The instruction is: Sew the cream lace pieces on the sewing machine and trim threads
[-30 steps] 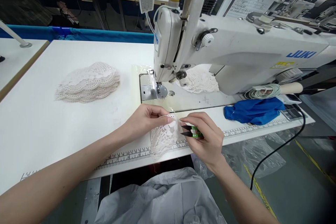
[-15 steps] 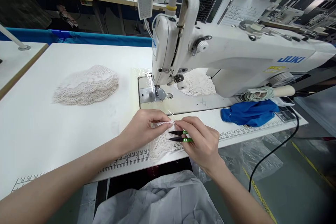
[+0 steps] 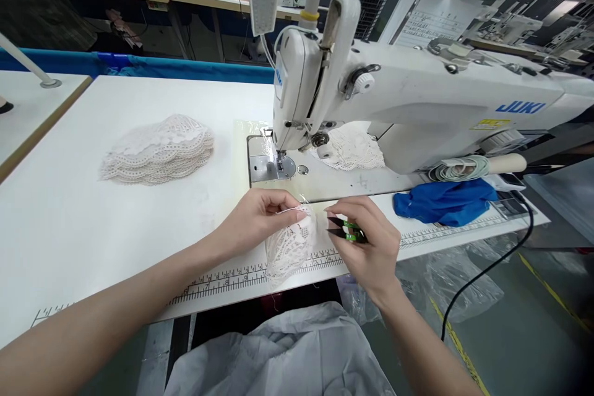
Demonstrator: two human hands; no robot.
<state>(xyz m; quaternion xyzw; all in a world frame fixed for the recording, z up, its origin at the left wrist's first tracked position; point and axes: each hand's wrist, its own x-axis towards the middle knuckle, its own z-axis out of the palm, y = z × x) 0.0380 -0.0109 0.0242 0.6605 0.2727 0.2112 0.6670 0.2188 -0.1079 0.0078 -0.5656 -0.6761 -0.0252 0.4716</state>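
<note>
A small white lace piece (image 3: 290, 247) hangs over the front edge of the table, its top pinched between the thumb and fingers of my left hand (image 3: 257, 219). To its right, my right hand (image 3: 369, 241) holds small thread snips (image 3: 346, 230) with dark blades and green handles. The blades point left, apart from the lace. Behind both hands stands a white sewing machine (image 3: 417, 86), with its needle area above a metal plate. A stack of lace pieces (image 3: 158, 150) lies on the table to the left.
More lace (image 3: 355, 147) lies under the machine arm. A blue cloth (image 3: 445, 201) and a coiled cord (image 3: 459, 168) rest at the right. Printed rulers run along the front edge of the white table (image 3: 69, 216). A person (image 3: 41, 0) is at the far left.
My right hand has moved right, away from the lace and my left hand, taking the snips with it. More of the lace shows below my left fingers.
</note>
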